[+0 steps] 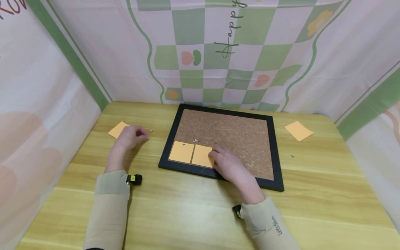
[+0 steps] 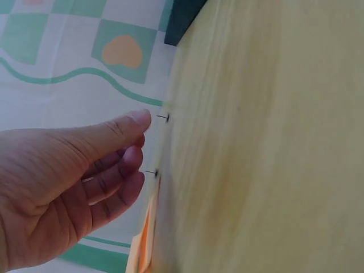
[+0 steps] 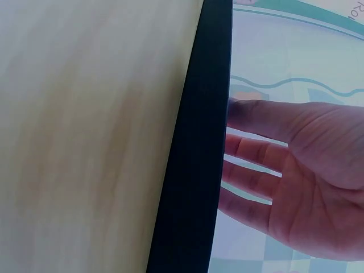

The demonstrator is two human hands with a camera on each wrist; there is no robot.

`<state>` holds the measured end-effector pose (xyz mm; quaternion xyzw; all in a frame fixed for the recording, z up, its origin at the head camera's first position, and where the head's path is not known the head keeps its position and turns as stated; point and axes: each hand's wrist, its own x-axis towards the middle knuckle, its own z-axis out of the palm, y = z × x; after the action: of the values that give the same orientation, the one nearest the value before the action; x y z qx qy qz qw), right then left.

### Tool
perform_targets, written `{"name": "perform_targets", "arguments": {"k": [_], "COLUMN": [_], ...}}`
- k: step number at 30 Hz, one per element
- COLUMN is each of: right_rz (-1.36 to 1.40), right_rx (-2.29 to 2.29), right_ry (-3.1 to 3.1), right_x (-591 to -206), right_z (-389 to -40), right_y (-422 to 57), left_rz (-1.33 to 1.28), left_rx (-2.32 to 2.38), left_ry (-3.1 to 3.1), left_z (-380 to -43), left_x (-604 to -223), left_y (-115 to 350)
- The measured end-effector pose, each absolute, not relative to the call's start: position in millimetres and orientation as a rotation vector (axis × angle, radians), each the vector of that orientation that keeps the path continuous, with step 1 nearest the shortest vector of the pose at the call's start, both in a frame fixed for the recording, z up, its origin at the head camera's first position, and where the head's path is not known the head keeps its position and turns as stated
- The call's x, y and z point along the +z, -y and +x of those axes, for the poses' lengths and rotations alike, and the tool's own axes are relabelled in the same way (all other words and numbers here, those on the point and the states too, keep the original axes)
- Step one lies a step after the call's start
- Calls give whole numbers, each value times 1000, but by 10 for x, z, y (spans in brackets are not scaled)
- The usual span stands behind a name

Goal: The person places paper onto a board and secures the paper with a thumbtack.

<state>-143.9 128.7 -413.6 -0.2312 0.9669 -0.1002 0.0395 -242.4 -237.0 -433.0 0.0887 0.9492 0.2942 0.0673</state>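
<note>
Over the left part of the table my left hand [image 1: 129,136] reaches with bent fingers, nothing visible between them. Its thumb tip is close to a thumbtack [image 2: 167,118] standing point up, and another thumbtack [image 2: 156,172] stands near the lower fingertips. My right hand [image 1: 230,166] rests its fingertips on the right edge of an orange square note [image 1: 201,155], which lies on a black-framed corkboard [image 1: 237,135]. Beside it, at the board's near left corner, a second orange note [image 1: 180,152] has a tack [image 1: 183,145] at its top edge.
Small shiny tacks [image 1: 196,140] lie on the cork above the notes. More orange paper [image 1: 117,130] lies beyond the left hand. At the right are another orange note [image 1: 299,131] and a small metallic piece [image 1: 292,156]. A printed curtain [image 1: 218,62] hangs behind the table.
</note>
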Motion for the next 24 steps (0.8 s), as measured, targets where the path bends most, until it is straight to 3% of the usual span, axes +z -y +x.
{"name": "perform_targets", "arguments": {"k": [24], "right_rz": [-725], "right_rx": [-337], "right_ry": [-2997], "right_x": [-4180], "right_z": [-1434], "right_y": [-1325], "left_rz": [462], "left_rx": [967], "left_ry": [-2783], "left_z": [-2404], "left_x": [-4121], "left_y": [2045]}}
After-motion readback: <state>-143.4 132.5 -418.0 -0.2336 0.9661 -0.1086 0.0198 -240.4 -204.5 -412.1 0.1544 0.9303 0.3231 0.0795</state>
